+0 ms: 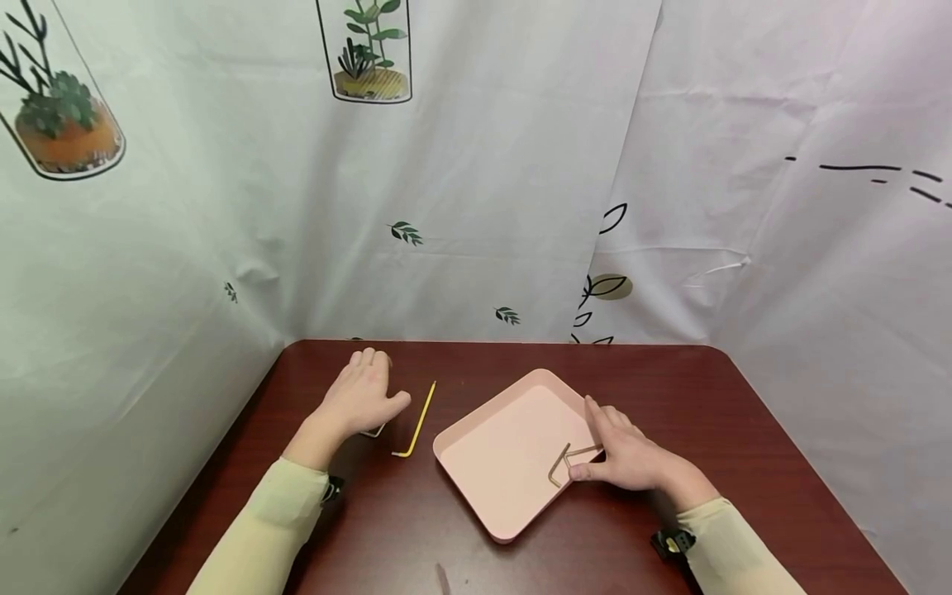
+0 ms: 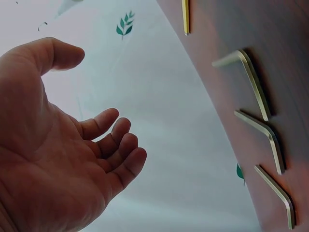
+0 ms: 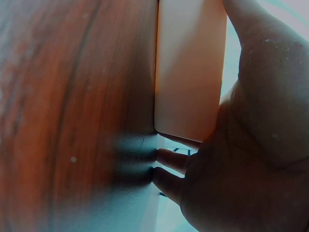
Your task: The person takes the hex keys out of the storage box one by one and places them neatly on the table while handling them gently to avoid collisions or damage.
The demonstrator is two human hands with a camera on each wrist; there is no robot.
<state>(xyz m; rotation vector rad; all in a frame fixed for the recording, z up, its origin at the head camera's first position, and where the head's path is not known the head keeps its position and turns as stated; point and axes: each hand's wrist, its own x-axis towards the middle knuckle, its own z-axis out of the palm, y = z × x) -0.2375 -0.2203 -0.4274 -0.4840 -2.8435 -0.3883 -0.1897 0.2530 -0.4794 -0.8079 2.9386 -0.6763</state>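
My left hand hovers above the left of the table, its fingers loosely bent and its palm holding nothing in the left wrist view. Beneath it, mostly hidden in the head view, lies a hex key. The left wrist view shows several bent hex keys in a row on the table. A yellow hex key lies between that hand and the pink tray. My right hand grips the tray's right corner, with thumb and fingers on either side. Two hex keys lie inside that corner.
The dark red-brown table carries everything. A white patterned cloth hangs behind the table and along its sides. Dark watch-like bands are on both wrists, the right band close to the sleeve.
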